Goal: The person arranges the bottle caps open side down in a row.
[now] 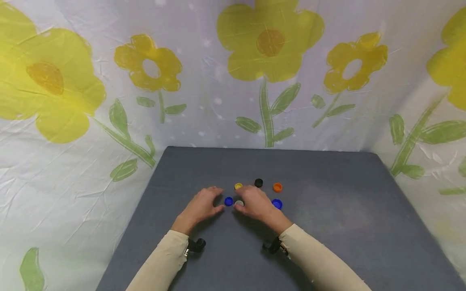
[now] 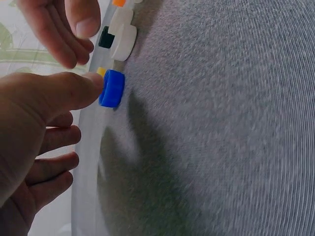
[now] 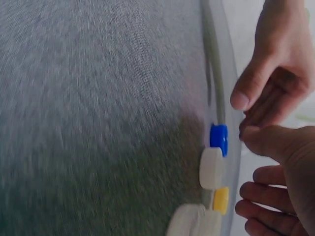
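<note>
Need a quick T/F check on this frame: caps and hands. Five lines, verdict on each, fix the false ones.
1. In the head view, the orange cap sits right of the black cap. True.
2. The left hand is gripping the orange cap. False: the left hand holds nothing, and the orange cap lies on the grey table.
3. In the head view, the yellow cap lies farther back than the white cap. True.
4. Only one blue cap is visible. False: one blue cap lies between the hands, another blue cap beside the right hand.
5. Both forearms are in light sleeves. True.
</note>
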`<state>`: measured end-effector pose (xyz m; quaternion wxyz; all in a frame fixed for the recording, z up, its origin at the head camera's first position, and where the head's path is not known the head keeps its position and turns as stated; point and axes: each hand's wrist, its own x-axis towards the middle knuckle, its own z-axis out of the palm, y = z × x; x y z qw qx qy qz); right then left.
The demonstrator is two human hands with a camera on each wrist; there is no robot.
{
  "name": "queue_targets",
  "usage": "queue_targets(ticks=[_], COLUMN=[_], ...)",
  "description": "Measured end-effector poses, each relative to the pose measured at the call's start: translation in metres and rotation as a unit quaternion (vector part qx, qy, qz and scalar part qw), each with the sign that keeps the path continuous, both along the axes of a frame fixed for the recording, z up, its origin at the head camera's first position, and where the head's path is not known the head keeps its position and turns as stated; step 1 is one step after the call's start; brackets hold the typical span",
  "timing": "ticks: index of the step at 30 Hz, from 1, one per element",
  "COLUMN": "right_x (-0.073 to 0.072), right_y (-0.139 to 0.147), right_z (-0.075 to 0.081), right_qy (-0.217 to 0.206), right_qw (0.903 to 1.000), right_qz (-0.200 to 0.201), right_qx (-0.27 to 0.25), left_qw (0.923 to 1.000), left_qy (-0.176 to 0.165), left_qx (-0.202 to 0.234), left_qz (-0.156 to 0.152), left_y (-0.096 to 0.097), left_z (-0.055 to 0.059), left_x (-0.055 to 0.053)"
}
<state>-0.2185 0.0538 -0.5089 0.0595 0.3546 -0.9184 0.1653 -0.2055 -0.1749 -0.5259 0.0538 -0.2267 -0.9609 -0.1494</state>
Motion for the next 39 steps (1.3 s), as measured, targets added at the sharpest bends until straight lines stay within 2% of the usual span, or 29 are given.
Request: queue_targets(ticks=[7, 13, 19, 25, 34, 39], right_x=[0.0, 0.002, 0.004, 0.005, 0.006, 0.01], right_y=[-0.012, -0.017, -0.019, -0.019, -0.017, -0.014], right_z=[-0.008, -0.013, -0.022, -0.027, -0.022, -0.015], right_qy=[0.05, 0.057, 0.063, 0.071, 0.087, 0.079], right_qw=[0.9986, 0.9975, 0.9961, 0.9953, 0.995, 0.9956], right_qz=[-0.01, -0.038, -0.057, -0.061, -0.048, -0.033], right_qx=[0.013, 0.015, 0.023, 0.024, 0.003, -0.04], left_qw=[0.9999, 0.9998, 0.9997, 0.9991, 0.9977, 0.9965], left_qy=[0.006, 0.003, 0.005, 0.025, 0.048, 0.069], left_qx=[0.004, 0.007, 0.02, 0.033, 0.048, 0.045], left_qz=[-0.014, -0.017, -0.016, -0.007, -0.004, -0.011], left_y=[0.008, 0.013, 0.018, 0.022, 0.021, 0.02], left_z=[-0.009, -0.012, -0.017, -0.022, -0.016, -0.009], left_x=[-0.005, -0.007, -0.005, -0.002, 0.003, 0.008])
